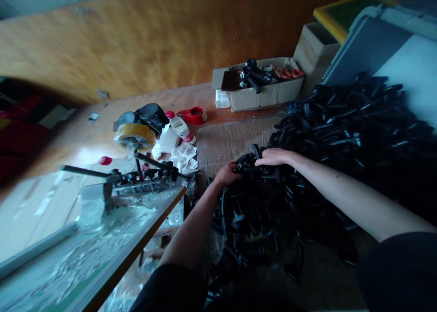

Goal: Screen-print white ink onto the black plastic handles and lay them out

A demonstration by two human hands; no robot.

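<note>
Head: black part (248, 163) between left hand (226, 173), right hand (275, 157)

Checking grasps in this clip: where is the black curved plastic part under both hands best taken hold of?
Take the black curved plastic part by its raised loop, from above, I'd judge: the loop stands clear of the heap of black plastic parts, the rest is tangled in it. The left hand curls round its left end; the right hand lies on top.

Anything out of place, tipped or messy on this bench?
A small red-capped bottle lies on its side beside crumpled white paper, near the tape roll. No spill shows. The left hand and right hand meet on one black part.
</note>
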